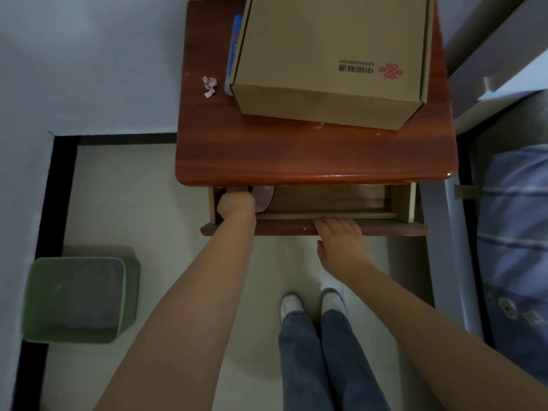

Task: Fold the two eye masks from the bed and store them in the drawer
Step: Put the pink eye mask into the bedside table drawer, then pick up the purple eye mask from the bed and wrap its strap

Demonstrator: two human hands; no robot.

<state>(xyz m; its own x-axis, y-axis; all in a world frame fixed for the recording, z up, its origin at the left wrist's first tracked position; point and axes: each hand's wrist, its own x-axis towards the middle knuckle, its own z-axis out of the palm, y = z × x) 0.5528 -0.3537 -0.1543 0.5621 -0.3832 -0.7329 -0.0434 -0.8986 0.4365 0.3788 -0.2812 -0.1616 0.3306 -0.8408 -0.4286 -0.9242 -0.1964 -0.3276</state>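
Note:
The nightstand's drawer (326, 200) stands pulled out under the red-brown top. My left hand (235, 203) reaches into its left end, fingers hidden under the top, closed on something dark. A pinkish eye mask (264, 197) lies in the drawer right beside that hand. The other mask shows only as a dark sliver above my knuckles. My right hand (341, 235) rests on the drawer's front edge, fingers curled over it.
A cardboard box (332, 54) and a crumpled paper scrap (209, 86) sit on the nightstand top (311, 155). A green bin (80, 298) stands on the floor at left. The bed with a blue striped cover (516, 232) is at right. My feet (314, 301) are below the drawer.

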